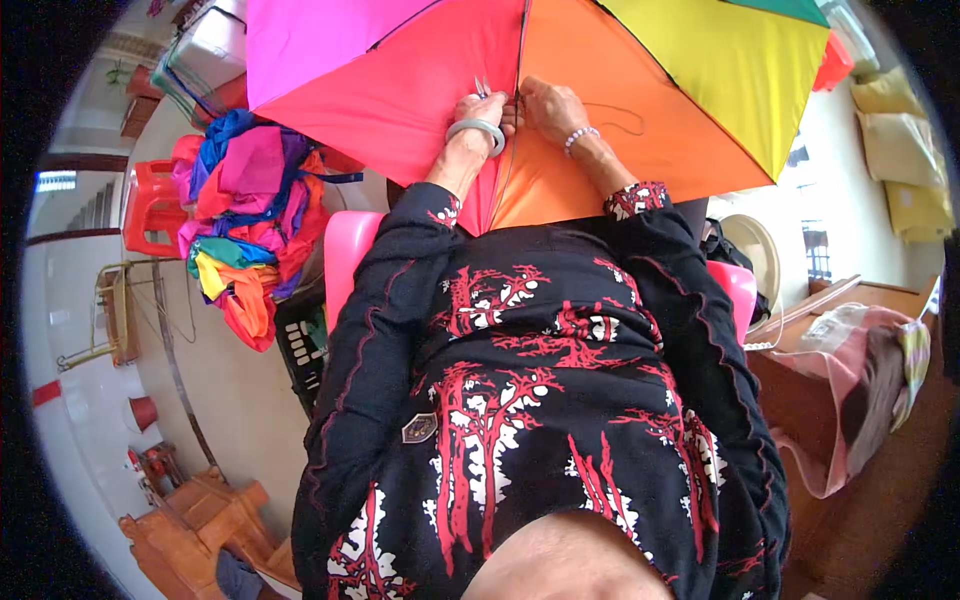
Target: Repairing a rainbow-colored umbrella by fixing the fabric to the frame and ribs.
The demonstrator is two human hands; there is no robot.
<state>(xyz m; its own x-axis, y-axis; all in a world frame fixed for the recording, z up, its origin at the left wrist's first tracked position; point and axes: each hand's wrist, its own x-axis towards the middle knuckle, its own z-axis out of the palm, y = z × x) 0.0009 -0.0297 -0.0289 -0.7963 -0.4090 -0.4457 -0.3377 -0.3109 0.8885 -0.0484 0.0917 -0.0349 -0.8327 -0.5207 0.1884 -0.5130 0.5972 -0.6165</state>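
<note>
1 open umbrella (420, 80) is spread above the lap. 1 heap of cloth (250, 215) is seen left of the umbrella. 2 hands are closed at its seam: small scissors (482, 87) are held by the left hand (478, 110), the fabric is pinched by the right hand (545, 103).
</note>
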